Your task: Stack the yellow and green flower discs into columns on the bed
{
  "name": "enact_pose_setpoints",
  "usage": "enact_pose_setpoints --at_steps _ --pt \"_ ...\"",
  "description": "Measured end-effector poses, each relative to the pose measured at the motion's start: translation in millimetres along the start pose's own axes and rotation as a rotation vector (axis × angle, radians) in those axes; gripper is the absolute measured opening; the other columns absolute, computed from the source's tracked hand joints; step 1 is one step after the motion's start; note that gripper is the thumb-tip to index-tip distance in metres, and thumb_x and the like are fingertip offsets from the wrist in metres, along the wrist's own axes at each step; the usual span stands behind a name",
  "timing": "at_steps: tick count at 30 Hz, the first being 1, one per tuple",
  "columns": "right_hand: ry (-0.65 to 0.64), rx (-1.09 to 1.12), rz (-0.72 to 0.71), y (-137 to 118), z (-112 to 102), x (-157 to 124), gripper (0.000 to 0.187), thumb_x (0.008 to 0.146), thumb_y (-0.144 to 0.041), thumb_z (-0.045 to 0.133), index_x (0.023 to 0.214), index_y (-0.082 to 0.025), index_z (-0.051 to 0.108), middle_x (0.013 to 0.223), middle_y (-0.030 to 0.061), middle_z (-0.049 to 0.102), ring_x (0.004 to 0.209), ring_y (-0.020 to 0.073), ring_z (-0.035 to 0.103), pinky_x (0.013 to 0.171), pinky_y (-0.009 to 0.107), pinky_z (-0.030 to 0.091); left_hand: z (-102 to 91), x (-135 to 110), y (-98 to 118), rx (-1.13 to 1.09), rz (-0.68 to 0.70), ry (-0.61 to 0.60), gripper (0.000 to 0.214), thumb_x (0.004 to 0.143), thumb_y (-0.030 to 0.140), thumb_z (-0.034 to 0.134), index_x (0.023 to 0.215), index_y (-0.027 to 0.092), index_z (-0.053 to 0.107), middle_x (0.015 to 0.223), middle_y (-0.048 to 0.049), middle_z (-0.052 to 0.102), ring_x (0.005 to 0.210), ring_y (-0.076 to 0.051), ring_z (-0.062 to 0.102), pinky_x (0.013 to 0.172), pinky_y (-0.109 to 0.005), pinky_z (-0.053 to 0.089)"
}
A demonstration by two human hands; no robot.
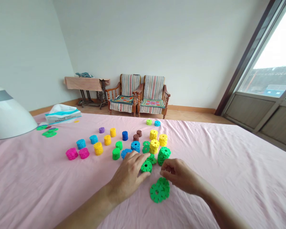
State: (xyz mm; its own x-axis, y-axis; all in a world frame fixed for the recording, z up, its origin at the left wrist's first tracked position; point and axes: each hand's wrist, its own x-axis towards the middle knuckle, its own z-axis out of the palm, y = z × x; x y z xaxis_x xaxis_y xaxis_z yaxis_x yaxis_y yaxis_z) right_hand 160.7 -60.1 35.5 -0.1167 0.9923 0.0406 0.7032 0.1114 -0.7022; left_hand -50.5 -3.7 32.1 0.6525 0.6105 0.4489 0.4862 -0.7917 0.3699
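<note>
My left hand (pixel 131 170) is over the cloth, thumb and fingers apart, around the near left of a green notched disc stack (pixel 146 166). The thumb lies by the stack's front edge. My right hand (pixel 180 174) has its fingers curled in, and no disc shows between them. It is just in front of a taller green disc stack (pixel 164 155). Below and between the hands lie loose overlapping green discs (pixel 156 192). More loose green discs (pixel 152 159) lie behind the near stack. A blue disc stack (pixel 126 153) is partly hidden by my left hand.
Small stacks stand across the pink cloth (pixel 216 178): yellow (pixel 154 146), blue (pixel 135 146), brown (pixel 136 137) and pink (pixel 71 154). At the left are loose discs (pixel 49 133), a tissue pack (pixel 63 115) and a white rounded appliance (pixel 11 117). Two chairs (pixel 153 92) stand beyond the table.
</note>
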Motion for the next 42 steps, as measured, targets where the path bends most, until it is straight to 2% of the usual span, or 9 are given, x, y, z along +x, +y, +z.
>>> enact_pose_setpoints --at_steps 4,9,16,21,25,28,33,37,42 --pt "0.018 0.004 0.009 -1.1 1.5 -0.3 0.013 0.08 -0.019 0.053 0.071 -0.017 0.062 0.057 -0.0029 0.053 0.053 0.0098 0.046 0.048 0.02 0.03 -2.9 1.6 -3.9 -0.102 -0.067 0.03 0.05 0.077 0.008 0.07 0.121 0.025 0.055 0.094 -0.0015 0.065 0.094 -0.022 0.058 0.084 -0.037 0.047" --pt "0.025 -0.008 0.011 -0.1 4.7 0.6 0.014 0.079 -0.017 0.052 0.068 -0.017 0.062 0.056 -0.0031 0.052 0.052 0.0097 0.046 0.047 0.02 0.029 -5.7 3.6 -8.2 -0.072 -0.012 0.041 0.011 0.087 0.017 0.061 0.092 0.023 0.068 0.086 -0.0028 0.068 0.086 -0.022 0.06 0.077 -0.034 0.045" --pt "0.088 0.09 -0.03 0.3 12.6 3.5 0.016 0.081 -0.016 0.049 0.068 -0.017 0.059 0.055 -0.0044 0.051 0.051 0.0088 0.047 0.048 0.019 0.032 -9.7 4.7 -7.9 -0.074 -0.033 0.239 0.013 0.089 0.019 0.056 0.095 0.021 0.067 0.089 -0.0031 0.07 0.087 -0.02 0.062 0.08 -0.031 0.044" --pt "0.095 0.088 -0.054 -2.0 15.5 2.0 0.017 0.082 -0.016 0.05 0.068 -0.017 0.059 0.054 -0.0051 0.049 0.05 0.0083 0.044 0.047 0.02 0.029 -15.8 4.7 -5.5 -0.119 -0.139 0.328 0.013 0.091 0.027 0.054 0.087 0.019 0.063 0.077 -0.0015 0.065 0.071 -0.017 0.06 0.067 -0.027 0.043" --pt "0.098 0.086 -0.058 -2.7 16.6 1.7 0.017 0.082 -0.016 0.049 0.068 -0.016 0.058 0.054 -0.0053 0.048 0.05 0.0082 0.044 0.047 0.02 0.029 -17.8 5.8 -1.2 -0.44 -0.28 0.231 0.027 0.092 0.038 0.051 0.074 0.019 0.054 0.06 0.0027 0.054 0.055 -0.013 0.053 0.055 -0.024 0.041" --pt "0.102 0.09 -0.064 -3.3 18.1 1.8 0.017 0.082 -0.015 0.049 0.068 -0.016 0.058 0.054 -0.0053 0.048 0.05 0.0082 0.043 0.047 0.02 0.029 -17.0 7.9 0.1 -0.798 -0.361 0.11 0.03 0.09 0.044 0.051 0.075 0.018 0.049 0.063 0.001 0.059 0.054 -0.012 0.054 0.053 -0.023 0.042" --pt "0.093 0.098 -0.076 -3.0 21.1 2.1 0.017 0.082 -0.014 0.048 0.067 -0.017 0.056 0.054 -0.0055 0.047 0.05 0.0079 0.043 0.047 0.019 0.029 -17.0 10.6 1.2 -1.026 -0.372 0.025 0.028 0.086 0.042 0.059 0.082 0.015 0.052 0.067 -0.0015 0.064 0.055 -0.011 0.054 0.051 -0.02 0.039" --pt "0.091 0.098 -0.08 -0.3 22.7 3.1 0.016 0.082 -0.014 0.049 0.068 -0.016 0.056 0.054 -0.0052 0.048 0.05 0.008 0.043 0.047 0.019 0.029 -16.4 8.5 3.2 -0.989 -0.357 0.029 0.026 0.086 0.04 0.06 0.079 0.016 0.053 0.06 0.0007 0.061 0.052 -0.01 0.052 0.049 -0.02 0.04" --pt "0.112 0.104 -0.087 1.9 22.1 3.3 0.016 0.083 -0.016 0.049 0.07 -0.016 0.058 0.055 -0.0043 0.05 0.05 0.0086 0.045 0.047 0.02 0.029 -10.2 1.9 6.6 -0.655 -0.241 0.007 0.024 0.082 0.038 0.067 0.077 0.015 0.062 0.066 -0.0008 0.063 0.053 -0.01 0.053 0.051 -0.021 0.042"
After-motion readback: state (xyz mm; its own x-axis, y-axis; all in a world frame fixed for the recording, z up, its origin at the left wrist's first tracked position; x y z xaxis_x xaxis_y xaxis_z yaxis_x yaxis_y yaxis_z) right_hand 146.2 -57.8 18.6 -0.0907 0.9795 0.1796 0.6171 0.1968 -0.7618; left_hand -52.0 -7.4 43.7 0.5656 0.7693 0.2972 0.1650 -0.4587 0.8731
